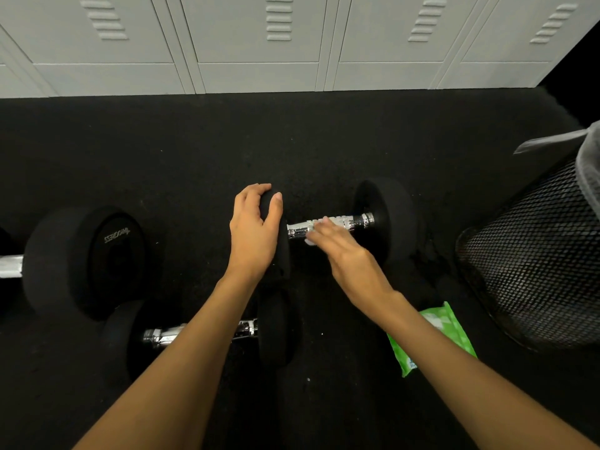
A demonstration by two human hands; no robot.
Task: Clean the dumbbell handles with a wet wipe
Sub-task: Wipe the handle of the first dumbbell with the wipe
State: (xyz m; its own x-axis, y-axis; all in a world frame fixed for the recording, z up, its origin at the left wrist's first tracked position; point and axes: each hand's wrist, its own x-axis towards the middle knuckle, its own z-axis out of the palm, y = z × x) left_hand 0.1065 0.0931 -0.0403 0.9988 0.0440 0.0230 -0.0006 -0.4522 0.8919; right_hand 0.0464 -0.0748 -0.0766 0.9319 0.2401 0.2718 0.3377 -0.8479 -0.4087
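Head view.
A: Where is the right hand (344, 254)?
B: Its fingers lie over the wet wipe (310, 241) on the chrome handle (347, 221) (blurred, so I cannot tell the grip). The left hand (253, 232) clasps the left weight of that dumbbell (386, 216).
A: Around them?
B: Green wipes pack (444, 326) near right, mesh bin (535, 254) far right, big dumbbell (84, 261) left.

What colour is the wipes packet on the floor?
The wipes packet is green with white patches; head view.

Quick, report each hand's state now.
Left hand: grips the dumbbell by one end weight.
Right hand: holds the wet wipe against the handle.
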